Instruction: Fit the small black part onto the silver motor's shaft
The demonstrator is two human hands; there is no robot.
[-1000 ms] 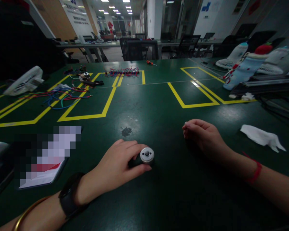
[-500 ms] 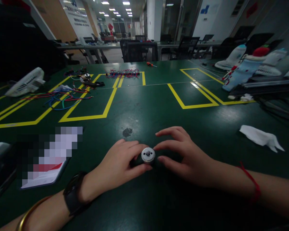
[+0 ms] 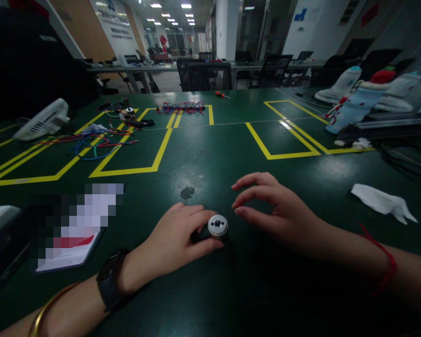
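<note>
A small round metal part [image 3: 218, 225] with a silver face, a centre hole and two dark side holes is on a dark body. My left hand [image 3: 182, 234] grips that body between thumb and fingers, low in the middle of the view. To the right and slightly above, my right hand [image 3: 270, 203] is off the metal part. Its thumb and index fingertips come together, with a tiny dark thing between them that is too small to name.
On the green table [image 3: 210, 159] lie a phone [image 3: 77, 238] at left, coloured wires [image 3: 101, 140], a white fan [image 3: 42, 119], an orange screwdriver [image 3: 221, 94], a white tissue [image 3: 382, 201], and a blue bottle-like figure [image 3: 354, 105] at right.
My right hand has moved up and right, away from the metal part, and its thumb and index finger have closed together. The centre of the metal face now shows a hole where a dark knob stood.
</note>
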